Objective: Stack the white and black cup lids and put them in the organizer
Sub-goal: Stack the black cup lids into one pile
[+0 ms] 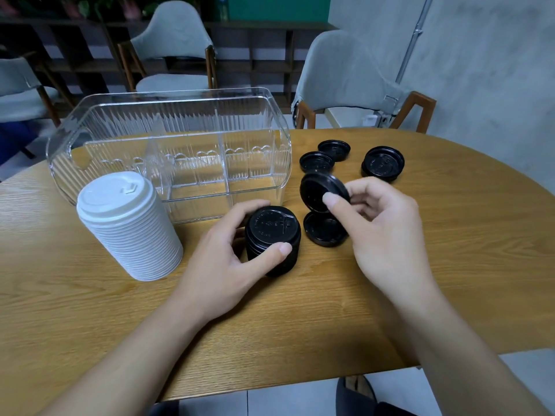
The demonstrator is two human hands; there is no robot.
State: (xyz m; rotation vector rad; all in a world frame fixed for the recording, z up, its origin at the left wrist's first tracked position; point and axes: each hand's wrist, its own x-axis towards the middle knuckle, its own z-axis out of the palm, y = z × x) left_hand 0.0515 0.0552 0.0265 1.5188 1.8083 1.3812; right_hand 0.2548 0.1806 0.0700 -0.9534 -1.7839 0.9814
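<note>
Black-lid stacking: left hand (228, 253) grips black stack (272, 240), right hand (372, 223) pinches tilted black lid (318, 192) just beside it; next, likely seat lid squarely atop stack w/ rims aligned.

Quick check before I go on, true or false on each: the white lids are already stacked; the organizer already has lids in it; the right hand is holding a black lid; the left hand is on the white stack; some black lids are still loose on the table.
1. The white lid stack stands on the table. True.
2. The organizer already holds lids. False: its compartments show none.
3. The right hand pinches a black lid. True.
4. The left hand grips the white stack. False: it holds the black lid stack.
5. Loose black lids lie on the table. True.
</note>
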